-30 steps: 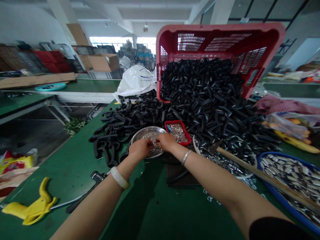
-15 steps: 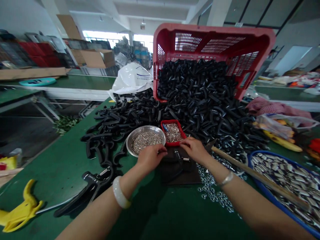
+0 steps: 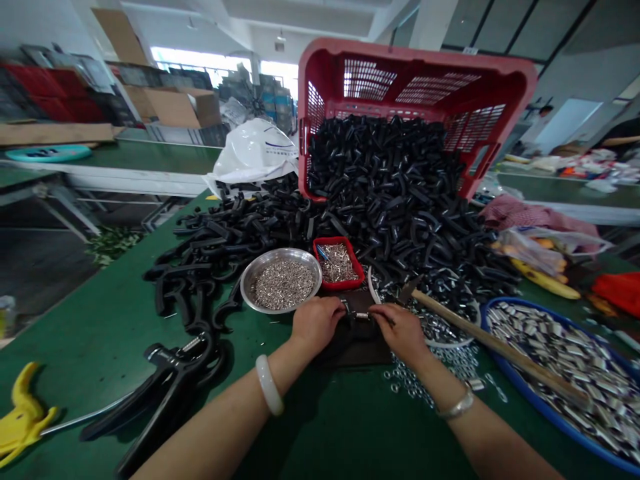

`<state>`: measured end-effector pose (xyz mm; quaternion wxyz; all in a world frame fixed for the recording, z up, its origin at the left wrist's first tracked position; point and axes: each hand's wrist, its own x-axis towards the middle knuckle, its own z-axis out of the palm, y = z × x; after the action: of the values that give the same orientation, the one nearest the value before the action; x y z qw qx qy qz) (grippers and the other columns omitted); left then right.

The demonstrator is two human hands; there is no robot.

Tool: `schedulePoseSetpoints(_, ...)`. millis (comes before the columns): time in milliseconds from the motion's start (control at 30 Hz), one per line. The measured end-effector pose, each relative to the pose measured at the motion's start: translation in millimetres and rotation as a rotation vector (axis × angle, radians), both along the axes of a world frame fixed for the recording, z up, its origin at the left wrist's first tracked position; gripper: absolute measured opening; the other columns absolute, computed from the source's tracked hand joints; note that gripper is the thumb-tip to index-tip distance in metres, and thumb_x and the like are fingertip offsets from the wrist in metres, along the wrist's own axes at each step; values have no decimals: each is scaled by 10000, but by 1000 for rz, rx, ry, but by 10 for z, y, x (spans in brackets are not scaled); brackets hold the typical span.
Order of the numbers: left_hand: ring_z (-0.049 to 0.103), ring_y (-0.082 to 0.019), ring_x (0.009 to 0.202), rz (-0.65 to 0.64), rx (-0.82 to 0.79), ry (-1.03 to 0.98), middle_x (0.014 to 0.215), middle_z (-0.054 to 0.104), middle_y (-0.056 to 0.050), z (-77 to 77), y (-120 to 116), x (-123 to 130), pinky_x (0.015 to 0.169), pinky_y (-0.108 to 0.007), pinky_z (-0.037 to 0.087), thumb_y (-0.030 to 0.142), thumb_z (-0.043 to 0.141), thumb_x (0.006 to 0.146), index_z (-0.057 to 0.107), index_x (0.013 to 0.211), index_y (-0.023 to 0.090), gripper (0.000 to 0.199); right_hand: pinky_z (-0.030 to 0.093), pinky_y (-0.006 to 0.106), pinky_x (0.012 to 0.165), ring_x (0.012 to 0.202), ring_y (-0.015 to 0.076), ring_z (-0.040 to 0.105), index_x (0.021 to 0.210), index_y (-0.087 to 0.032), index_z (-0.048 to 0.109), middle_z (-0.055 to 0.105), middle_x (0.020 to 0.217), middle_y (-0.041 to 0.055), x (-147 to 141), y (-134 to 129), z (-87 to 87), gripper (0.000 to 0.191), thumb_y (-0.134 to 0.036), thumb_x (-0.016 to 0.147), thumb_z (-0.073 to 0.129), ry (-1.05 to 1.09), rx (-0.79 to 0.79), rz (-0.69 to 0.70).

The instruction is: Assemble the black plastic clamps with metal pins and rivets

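While left hand (image 3: 316, 325) and right hand (image 3: 400, 333) meet above dark pad (image 3: 356, 350), fingers (image 3: 381, 315) stand narrow, pinching small metal part (image 3: 361, 315) between them; steel bowl (image 3: 280, 252) just left of fingers, red tray (image 3: 340, 287) just ahead.

The fingers (image 3: 334, 313) of the left hand (image 3: 316, 325) and the right hand (image 3: 399, 332) partly hide a small metal piece (image 3: 359, 315), so its shape cannot be told. The bits in the steel bowl (image 3: 243, 283) and the small red tray (image 3: 340, 285) are too small to make out singly. The blue tray (image 3: 545, 415) runs off the right edge, the yellow tool (image 3: 23, 417) is cut by the left edge, and the stacked crates (image 3: 35, 80) far left are blurred.
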<state>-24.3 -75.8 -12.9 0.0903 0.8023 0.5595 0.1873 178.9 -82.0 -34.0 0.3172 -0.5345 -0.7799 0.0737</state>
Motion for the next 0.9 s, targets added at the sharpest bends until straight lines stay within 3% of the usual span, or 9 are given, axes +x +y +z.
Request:
schedulePoseSetpoints(233, 556, -159, 800, 7, -28, -1, 868, 651, -3, -3, -13, 13, 665, -250, 382, 315, 464, 830, 614, 880, 240, 175, 471, 274, 721, 789, 158, 610, 876, -193, 619, 660, 843, 47, 8, 5, 10, 172, -183, 805, 463, -51, 39, 4)
schedulePoseSetpoints(433, 554, -171, 776, -1, -8, 26, 822, 645, -26, 16, -43, 19, 644, -258, 381, 318, 435, 840, 616, 837, 221, 205, 442, 298, 735, 802, 194, 581, 894, -144, 627, 642, 823, 99, -118, -70, 136, 265, -64, 774, 404, -454, 31, 60)
schedulePoseSetpoints(567, 560, -174, 803, 18, -43, -25, 836, 650, -37, 20, -41, 13, 681, -263, 391, 334, 455, 830, 629, 848, 220, 208, 434, 275, 739, 803, 176, 581, 930, -161, 626, 640, 862, 97, -117, -49, 227, 296, -44, 760, 414, -540, -61, 76)
schedulePoseSetpoints(700, 575, -156, 792, 17, -131, -350, 851, 662, -6, 44, 11, 25, 722, -265, 410, 309, 530, 782, 646, 830, 223, 152, 441, 301, 770, 850, 181, 591, 994, -177, 616, 653, 917, 76, -28, 34, 318, 253, -159, 801, 453, -347, -127, 130)
schedulePoseSetpoints(900, 549, -108, 650, -1, -385, -1065, 705, 614, -1, 35, 85, 151, 635, -228, 426, 258, 583, 708, 593, 772, 149, 127, 462, 299, 743, 809, 165, 606, 889, -190, 659, 673, 867, 47, -285, 23, 367, 224, -331, 790, 517, 357, -189, 73)
